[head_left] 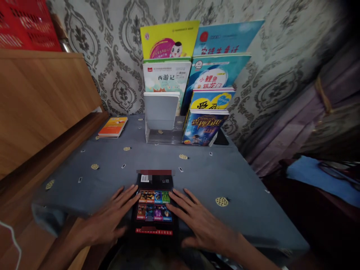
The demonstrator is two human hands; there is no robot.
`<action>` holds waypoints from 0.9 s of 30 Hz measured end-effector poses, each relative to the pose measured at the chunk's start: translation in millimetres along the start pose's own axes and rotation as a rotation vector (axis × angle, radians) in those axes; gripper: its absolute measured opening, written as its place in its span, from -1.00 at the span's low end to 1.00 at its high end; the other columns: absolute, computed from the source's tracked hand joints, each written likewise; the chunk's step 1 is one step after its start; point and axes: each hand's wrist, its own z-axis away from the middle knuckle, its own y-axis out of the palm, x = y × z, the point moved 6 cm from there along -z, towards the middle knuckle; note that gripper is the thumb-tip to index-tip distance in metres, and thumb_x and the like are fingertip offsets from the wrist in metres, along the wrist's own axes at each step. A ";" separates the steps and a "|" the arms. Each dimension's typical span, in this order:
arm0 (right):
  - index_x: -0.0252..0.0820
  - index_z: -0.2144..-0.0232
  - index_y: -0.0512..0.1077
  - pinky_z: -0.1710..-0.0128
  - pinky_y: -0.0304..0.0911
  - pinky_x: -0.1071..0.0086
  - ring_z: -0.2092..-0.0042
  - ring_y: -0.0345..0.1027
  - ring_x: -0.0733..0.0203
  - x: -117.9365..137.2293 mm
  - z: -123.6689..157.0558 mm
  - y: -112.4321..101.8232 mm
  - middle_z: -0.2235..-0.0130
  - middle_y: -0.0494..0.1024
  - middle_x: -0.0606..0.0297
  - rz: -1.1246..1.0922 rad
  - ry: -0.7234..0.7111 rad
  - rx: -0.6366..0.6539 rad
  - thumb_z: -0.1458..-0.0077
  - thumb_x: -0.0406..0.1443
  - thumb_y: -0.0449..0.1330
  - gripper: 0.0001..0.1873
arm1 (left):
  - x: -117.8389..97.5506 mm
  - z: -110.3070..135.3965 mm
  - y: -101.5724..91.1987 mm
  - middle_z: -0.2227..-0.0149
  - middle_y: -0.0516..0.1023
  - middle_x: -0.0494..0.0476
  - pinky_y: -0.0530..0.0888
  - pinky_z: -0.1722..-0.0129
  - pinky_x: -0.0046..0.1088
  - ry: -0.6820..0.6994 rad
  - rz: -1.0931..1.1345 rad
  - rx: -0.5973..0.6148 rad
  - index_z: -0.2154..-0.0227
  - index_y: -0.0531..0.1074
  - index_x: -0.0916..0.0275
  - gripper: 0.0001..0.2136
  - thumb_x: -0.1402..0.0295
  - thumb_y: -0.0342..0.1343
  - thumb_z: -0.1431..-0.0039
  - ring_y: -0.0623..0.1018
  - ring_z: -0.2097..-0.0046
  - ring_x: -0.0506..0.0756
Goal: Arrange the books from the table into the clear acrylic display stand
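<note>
A black book (154, 207) lies at the near edge of the table, with a barcode at its far end and two rows of small coloured pictures below. Part of its cover is blurred out. My left hand (112, 215) rests along its left side, fingers stretched out and the tips at the edge. On the opposite side, my right hand (198, 221) has its fingers spread, with two fingertips touching the cover beside the pictures. Neither hand is wrapped round the book. Its near end fades into shadow by my lap.
Beyond the book, a clear acrylic rack (164, 137) holds several upright children's books (206, 125). An orange book (113, 127) lies at the back left of the patterned tablecloth (152, 155). A wooden cabinet (42, 108) borders the left side; blue cloth (306, 174) lies at the right.
</note>
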 end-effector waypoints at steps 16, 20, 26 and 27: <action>-0.06 -0.09 0.42 -0.12 0.30 0.09 -0.09 0.39 0.05 -27.9 -40.4 -44.9 -0.05 0.54 0.13 -0.432 0.105 -0.448 -0.32 -0.19 0.02 -0.64 | 25.0 -59.7 -43.5 -0.05 0.56 0.24 0.36 -0.21 -0.13 -0.076 0.639 -0.499 0.04 0.51 0.17 -0.57 -0.03 -0.01 -0.27 0.48 -0.16 0.27; -0.16 0.28 0.49 0.27 0.34 0.32 0.31 0.39 0.16 -59.4 -77.4 -64.5 0.40 0.51 0.29 -0.531 0.260 -0.730 -0.32 -0.06 -0.03 -0.60 | 48.2 -106.1 -55.9 0.27 0.64 0.21 0.53 0.03 -0.24 -0.362 0.867 -0.879 0.33 0.55 0.26 -0.37 -0.26 -0.10 -0.15 0.58 0.07 0.26; -0.17 0.25 0.46 0.27 0.32 0.37 0.28 0.37 0.16 -93.0 -109.7 -63.5 0.42 0.46 0.32 -0.652 0.298 -0.885 -0.28 -0.03 -0.03 -0.59 | 60.1 -151.8 -57.3 0.22 0.66 0.25 0.50 -0.07 -0.21 -0.424 1.138 -1.033 0.30 0.58 0.28 -0.34 -0.28 -0.06 -0.12 0.57 -0.01 0.27; -0.17 0.24 0.46 0.24 0.33 0.36 0.25 0.38 0.15 -96.3 -111.4 -62.3 0.39 0.49 0.30 -0.658 0.298 -0.889 -0.28 -0.02 -0.03 -0.58 | 61.8 -153.8 -55.9 0.20 0.67 0.25 0.50 -0.07 -0.21 -0.434 1.152 -1.029 0.29 0.58 0.28 -0.35 -0.27 -0.06 -0.13 0.58 -0.02 0.27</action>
